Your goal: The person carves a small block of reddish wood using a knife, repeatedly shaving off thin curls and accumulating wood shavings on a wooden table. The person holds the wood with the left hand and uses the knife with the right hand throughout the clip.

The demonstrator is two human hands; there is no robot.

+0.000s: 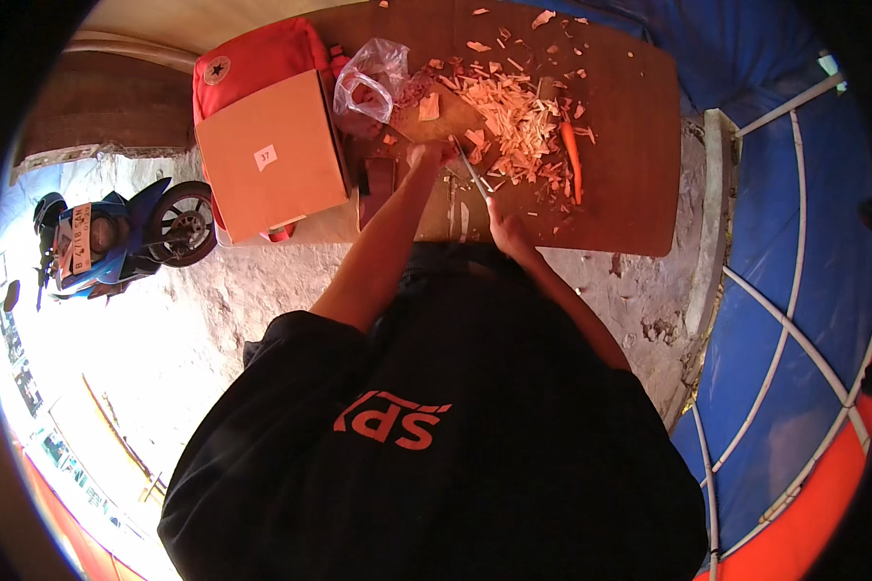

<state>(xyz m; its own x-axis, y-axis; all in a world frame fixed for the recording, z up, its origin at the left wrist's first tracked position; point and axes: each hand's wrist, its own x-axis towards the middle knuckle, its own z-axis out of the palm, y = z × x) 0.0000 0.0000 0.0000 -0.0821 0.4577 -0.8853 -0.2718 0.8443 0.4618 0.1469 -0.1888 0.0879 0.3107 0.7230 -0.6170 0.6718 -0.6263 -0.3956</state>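
My left hand [429, 153] is closed at the lower edge of a worn board [431, 126], on something too small to make out. My right hand [503, 222] grips a knife [473, 170], whose blade points up-left toward my left fingertips. Right of the blade lies a heap of pale slivers and peelings [513, 121], with a whole orange carrot [571, 160] along its right side. A clear plastic bag [376, 68] with reddish contents sits above my left hand.
The brown table [630, 174] carries a cardboard box [271, 169] over a red backpack [252, 53] at left, and a dark flat item [374, 189] beside the box. A blue motorbike [107, 242] stands left. Blue tarpaulin [775, 232] with pale poles hangs at right.
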